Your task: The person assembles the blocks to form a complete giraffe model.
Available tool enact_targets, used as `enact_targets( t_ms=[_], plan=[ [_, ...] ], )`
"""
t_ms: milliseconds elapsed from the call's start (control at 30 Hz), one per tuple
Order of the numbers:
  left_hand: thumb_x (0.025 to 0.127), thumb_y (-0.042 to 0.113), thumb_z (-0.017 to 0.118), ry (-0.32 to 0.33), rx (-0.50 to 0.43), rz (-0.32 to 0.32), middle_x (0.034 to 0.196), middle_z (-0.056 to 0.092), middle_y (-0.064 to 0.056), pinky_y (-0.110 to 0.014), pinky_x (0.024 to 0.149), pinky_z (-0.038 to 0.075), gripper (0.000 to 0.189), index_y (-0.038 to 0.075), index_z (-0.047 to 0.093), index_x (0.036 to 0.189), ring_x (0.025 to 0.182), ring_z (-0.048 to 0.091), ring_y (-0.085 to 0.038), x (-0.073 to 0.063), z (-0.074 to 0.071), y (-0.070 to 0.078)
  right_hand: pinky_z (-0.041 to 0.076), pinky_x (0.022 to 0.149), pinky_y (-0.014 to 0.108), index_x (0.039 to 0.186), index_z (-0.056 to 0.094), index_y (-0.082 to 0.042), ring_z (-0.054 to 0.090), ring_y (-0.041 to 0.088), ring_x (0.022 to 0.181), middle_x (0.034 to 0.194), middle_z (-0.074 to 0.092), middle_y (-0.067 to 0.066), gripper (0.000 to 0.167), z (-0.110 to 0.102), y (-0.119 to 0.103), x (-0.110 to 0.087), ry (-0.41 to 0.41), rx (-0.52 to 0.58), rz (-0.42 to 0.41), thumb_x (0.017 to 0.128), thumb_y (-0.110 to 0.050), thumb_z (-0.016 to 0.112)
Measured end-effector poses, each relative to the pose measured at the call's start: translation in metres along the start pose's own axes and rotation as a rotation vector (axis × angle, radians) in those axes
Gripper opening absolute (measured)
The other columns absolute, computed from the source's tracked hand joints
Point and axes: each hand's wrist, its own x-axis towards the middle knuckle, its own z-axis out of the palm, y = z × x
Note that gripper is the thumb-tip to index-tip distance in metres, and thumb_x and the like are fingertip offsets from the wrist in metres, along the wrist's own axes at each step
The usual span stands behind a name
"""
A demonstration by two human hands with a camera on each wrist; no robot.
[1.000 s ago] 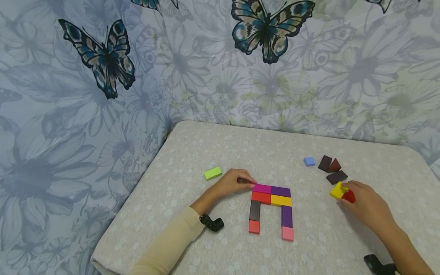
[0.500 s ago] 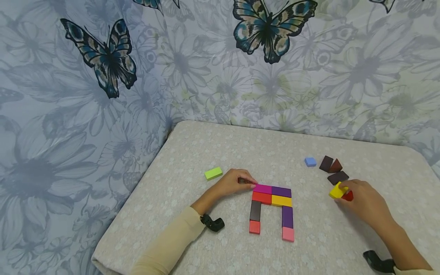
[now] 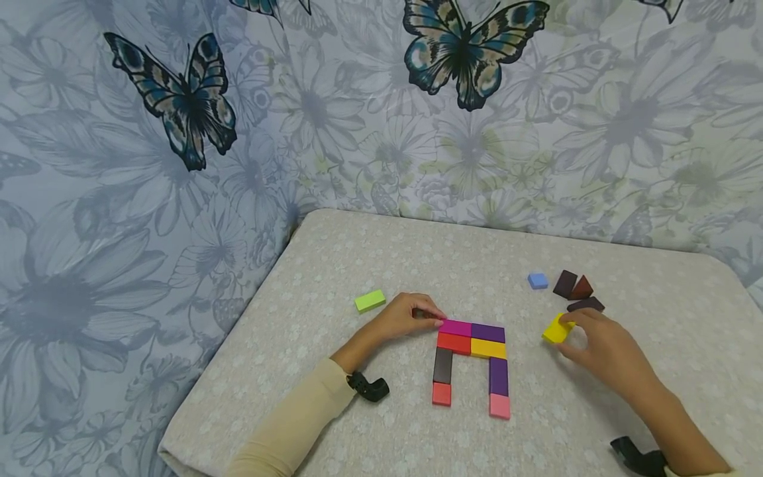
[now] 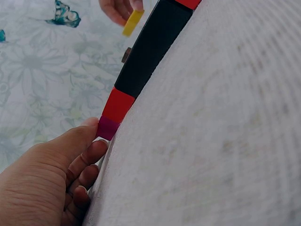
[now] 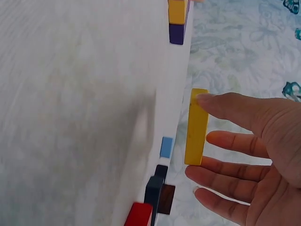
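Note:
On the cloth-covered table, several coloured blocks form two joined rows with two legs. My left hand (image 3: 410,314) pinches the left end of the magenta block (image 3: 456,328) in its far row, thumb and index finger at its corner. Beside that is a purple block (image 3: 487,332); red (image 3: 454,342) and yellow-orange (image 3: 487,348) blocks make the nearer row. Right of the pattern, my right hand (image 3: 614,354) holds a bright yellow block (image 5: 196,127) raised off the table, between thumb and fingers. A red block (image 5: 139,214) shows in the right wrist view; my hand hides it in the head view.
Far right lie a blue block (image 3: 538,281), two dark blocks, one nearest the wall (image 3: 564,283), and a brown triangular block (image 3: 581,287). A lime-green block (image 3: 370,301) lies left of the pattern. The patterned wall (image 3: 381,132) stands behind the table.
My right hand has moved left with the yellow block, away from the dark blocks. The red block beside it has gone out of sight in the head view. My left hand stays put.

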Motion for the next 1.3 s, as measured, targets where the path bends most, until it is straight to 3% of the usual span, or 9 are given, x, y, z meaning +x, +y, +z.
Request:
enact_targets(
  t_ms=[367,933,1300],
  plan=[
    [0.09,0.019,0.08,0.008,-0.02,0.024,0.094,0.072,0.01,-0.024,0.069,0.046,0.017,0.016,0.081,0.107,0.08,0.056,-0.009,-0.001,-0.001,-0.004,0.054,0.084,0.057,0.11,0.072,0.001,0.064,0.042,0.101,0.115,0.067,0.024,0.044,0.013,-0.022,0.012,-0.043,-0.005,-0.046,0.076,-0.018,0.091],
    [0.091,0.019,0.078,-0.005,-0.022,0.022,0.095,0.072,0.009,-0.023,0.069,0.046,0.017,0.014,0.081,0.107,0.079,0.055,-0.006,-0.002,0.001,-0.002,0.054,0.085,0.053,0.108,0.073,0.0,0.064,0.032,0.095,0.111,0.07,0.017,0.042,0.032,-0.02,0.026,-0.093,0.034,-0.084,0.075,-0.018,0.091],
    [0.091,0.019,0.079,-0.001,-0.006,0.027,0.094,0.071,0.009,-0.022,0.068,0.045,0.016,0.015,0.081,0.107,0.078,0.053,-0.006,-0.002,-0.001,-0.002,0.054,0.087,0.054,0.111,0.073,0.0,0.065,0.037,0.101,0.114,0.07,0.02,0.042,0.035,-0.021,0.028,-0.091,0.069,-0.106,0.077,-0.016,0.09]
  ],
)
